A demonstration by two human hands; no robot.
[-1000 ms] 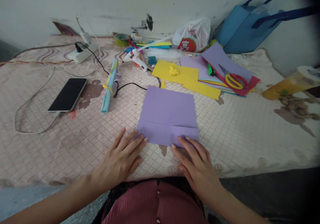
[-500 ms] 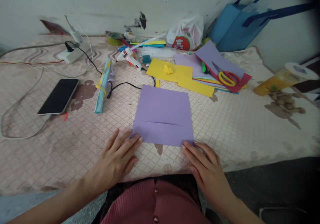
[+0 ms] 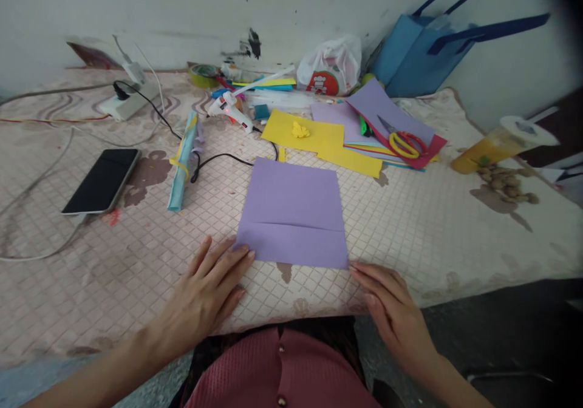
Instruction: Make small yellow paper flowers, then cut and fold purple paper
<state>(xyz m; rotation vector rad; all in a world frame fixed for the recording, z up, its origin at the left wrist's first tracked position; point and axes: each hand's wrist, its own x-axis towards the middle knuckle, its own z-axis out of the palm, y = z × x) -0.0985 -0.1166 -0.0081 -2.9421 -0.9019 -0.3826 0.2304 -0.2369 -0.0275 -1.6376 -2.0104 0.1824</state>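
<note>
Purple, matte, four-sided paper sheet [image 3: 294,195] lying flat on the cream diamond-patterned tablecloth [image 3: 410,226], a flap folded along its near side, lip slightly raised! Left hand [image 3: 207,289], fingers slightly spread, rests at the near-left corner; right hand [image 3: 394,308], fingers together, tips at the near-right.

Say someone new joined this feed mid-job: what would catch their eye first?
Probably the purple sheet, front and centre, with the left hand and right hand at its near corners. Behind it to the right, red-and-yellow-handled scissors lie on coloured paper; farther back stands a blue bag.
</note>
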